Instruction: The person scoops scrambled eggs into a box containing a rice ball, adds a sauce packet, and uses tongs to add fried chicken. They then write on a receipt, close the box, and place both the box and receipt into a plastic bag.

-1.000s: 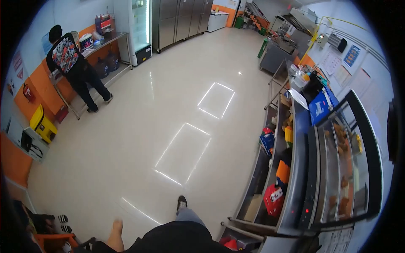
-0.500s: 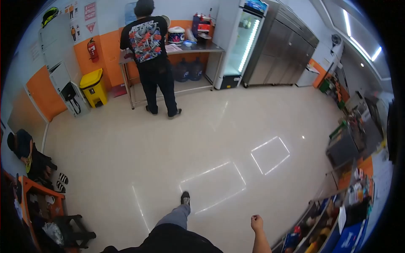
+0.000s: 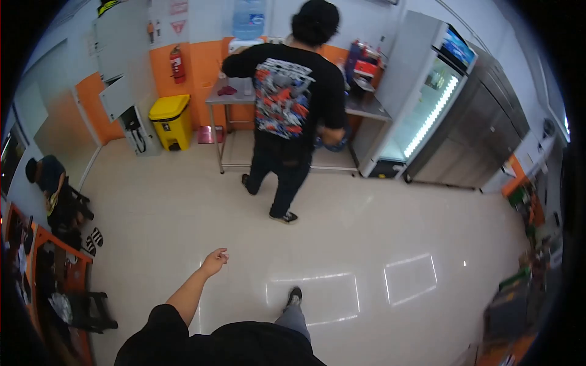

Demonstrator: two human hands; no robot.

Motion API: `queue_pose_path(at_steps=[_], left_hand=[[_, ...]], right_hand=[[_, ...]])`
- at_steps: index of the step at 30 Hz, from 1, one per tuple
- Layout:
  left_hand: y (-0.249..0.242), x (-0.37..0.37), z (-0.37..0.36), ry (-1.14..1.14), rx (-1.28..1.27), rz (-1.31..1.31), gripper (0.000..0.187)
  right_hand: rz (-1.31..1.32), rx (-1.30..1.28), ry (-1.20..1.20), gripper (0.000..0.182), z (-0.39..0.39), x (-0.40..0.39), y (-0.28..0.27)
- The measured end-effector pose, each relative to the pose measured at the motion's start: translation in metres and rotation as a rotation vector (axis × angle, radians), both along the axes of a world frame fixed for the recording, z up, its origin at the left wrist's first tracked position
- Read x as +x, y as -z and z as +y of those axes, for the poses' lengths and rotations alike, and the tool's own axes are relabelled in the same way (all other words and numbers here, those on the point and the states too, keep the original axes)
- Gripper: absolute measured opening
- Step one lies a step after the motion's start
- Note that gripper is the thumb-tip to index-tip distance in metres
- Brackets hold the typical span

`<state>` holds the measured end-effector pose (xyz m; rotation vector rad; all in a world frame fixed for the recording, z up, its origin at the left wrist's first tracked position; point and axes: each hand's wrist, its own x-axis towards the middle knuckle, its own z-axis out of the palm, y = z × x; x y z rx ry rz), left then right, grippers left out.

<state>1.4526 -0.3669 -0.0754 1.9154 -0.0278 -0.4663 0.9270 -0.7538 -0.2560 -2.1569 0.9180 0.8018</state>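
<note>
My left hand (image 3: 215,262) is stretched out over the pale tiled floor (image 3: 244,244), empty, its fingers loosely bent and apart. My right hand is out of view. Below, my foot in a dark shoe (image 3: 295,296) is on the floor. Ahead, a person in a black printed T-shirt (image 3: 287,97) stands with their back to me at a metal table (image 3: 372,108). A water dispenser bottle (image 3: 248,19) rises behind that table. Red items (image 3: 366,66) stand on its right part.
A yellow bin (image 3: 171,122), a fire extinguisher (image 3: 177,64) and lockers (image 3: 116,55) line the back left. A glass-door fridge (image 3: 427,97) and steel cabinet (image 3: 473,122) stand right. A seated person (image 3: 50,177), an orange shelf (image 3: 82,268) and a dark stool (image 3: 91,311) are left.
The standing person and table appear closer and further right. My left hand has come into view, while my right hand has left it. The shelves at the lower right have mostly gone from view.
</note>
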Motion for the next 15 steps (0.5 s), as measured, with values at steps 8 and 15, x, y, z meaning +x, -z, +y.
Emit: queue_pose_path(at_steps=[8, 15], left_hand=[[0.162, -0.079, 0.057, 0.117, 0.828, 0.453, 0.058], [0.121, -0.116, 0.016, -0.34, 0.542, 0.968, 0.061]], right_hand=[[0.107, 0.055, -0.22, 0.041, -0.248, 0.27, -0.048], [-0.121, 0.045, -0.311, 0.038, -0.392, 0.484, -0.022]])
